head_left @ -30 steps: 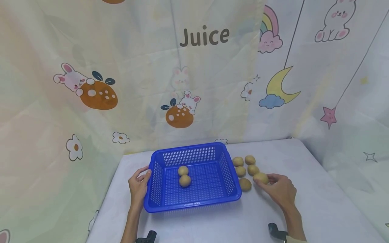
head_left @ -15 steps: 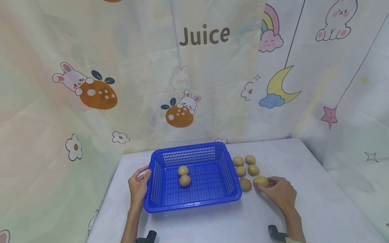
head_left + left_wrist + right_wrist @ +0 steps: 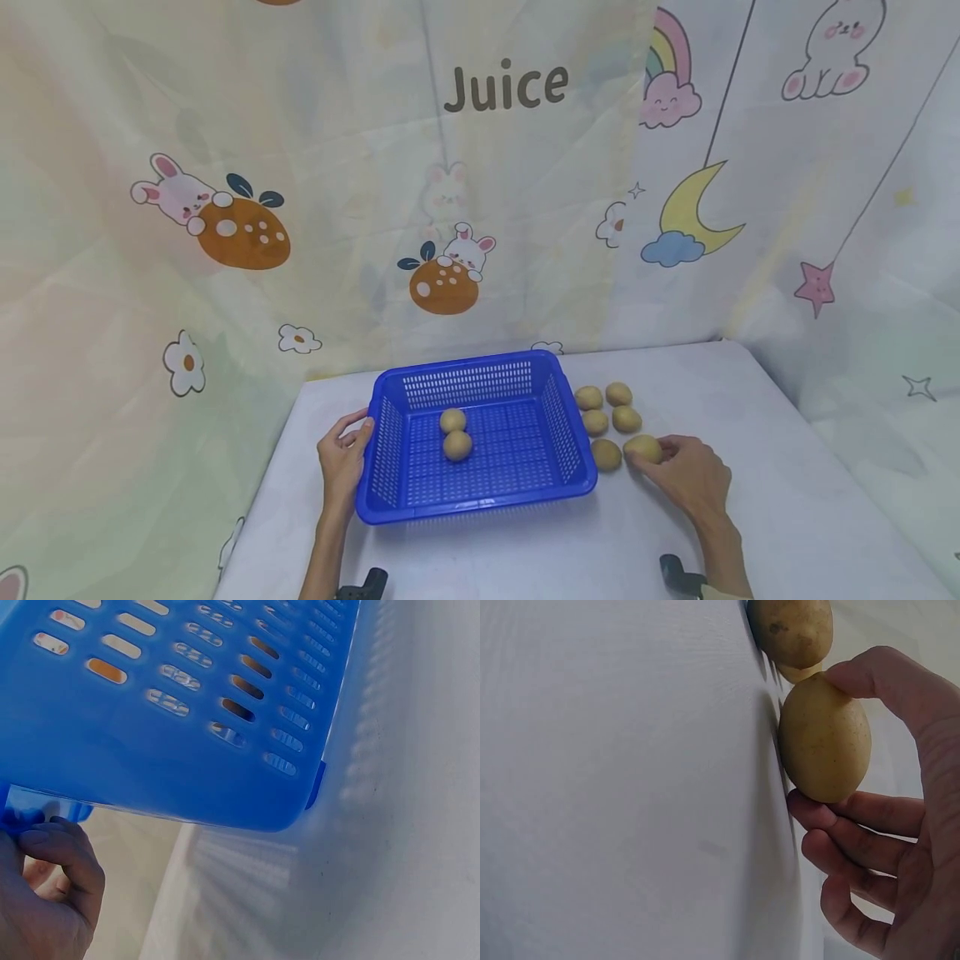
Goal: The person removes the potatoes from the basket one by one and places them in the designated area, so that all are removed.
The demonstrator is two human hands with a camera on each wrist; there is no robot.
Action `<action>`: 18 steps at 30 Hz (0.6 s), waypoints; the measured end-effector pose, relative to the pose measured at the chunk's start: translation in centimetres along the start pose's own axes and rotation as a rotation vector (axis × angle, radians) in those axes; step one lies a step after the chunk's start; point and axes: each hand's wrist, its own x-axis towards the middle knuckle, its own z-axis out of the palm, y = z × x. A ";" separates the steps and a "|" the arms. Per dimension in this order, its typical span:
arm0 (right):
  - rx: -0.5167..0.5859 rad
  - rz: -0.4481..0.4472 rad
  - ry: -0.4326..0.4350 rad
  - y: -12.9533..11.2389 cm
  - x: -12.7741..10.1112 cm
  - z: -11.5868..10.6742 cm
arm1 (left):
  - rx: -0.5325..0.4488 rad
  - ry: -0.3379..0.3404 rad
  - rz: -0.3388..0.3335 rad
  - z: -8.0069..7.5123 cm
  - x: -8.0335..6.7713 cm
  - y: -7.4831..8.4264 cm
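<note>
Cartoon curtains [image 3: 225, 250] with bunnies and a "Juice" print wrap the back and both sides, so the white tabletop [image 3: 787, 467] is boxed in on three sides. Its far edge butts against the cloth at 12 o'clock, and the widest bare stretch is out toward 3 o'clock, past the right hand.

Biggest item is the blue basket [image 3: 480, 500], sitting square in the middle with its long side running 9 to 3. Two potatoes [image 3: 454, 433] sit inside it, touching, stacked along the 12-to-6 line.

Left hand [image 3: 341, 462] is at 9 o'clock of the basket, fingers curled over the rim and gripping it; the left wrist view shows the fingertips [image 3: 56, 840] hooked round the corner lip.

Right hand [image 3: 690, 475] is at 3 o'clock of the basket, thumb and fingers pinching the held potato [image 3: 643, 448], which rests on the tabletop. Its long axis runs roughly 9 to 3 in the head view. Five loose potatoes [image 3: 607, 408] cluster just beside it toward 11 o'clock, close to the basket wall.
</note>
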 end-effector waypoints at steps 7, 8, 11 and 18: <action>-0.040 -0.013 -0.030 -0.3 0.2 -0.6 | 0.009 0.011 0.012 0.1 0.0 -0.1; -0.044 -0.011 -0.041 -0.3 0.2 -0.7 | 0.009 0.011 0.014 0.1 0.0 -0.1; -0.054 -0.012 -0.071 -0.6 0.3 -1.1 | -0.001 0.019 0.015 0.1 0.1 -0.1; -0.077 -0.020 -0.098 -0.6 0.4 -1.3 | -0.001 0.016 0.014 0.0 0.1 -0.2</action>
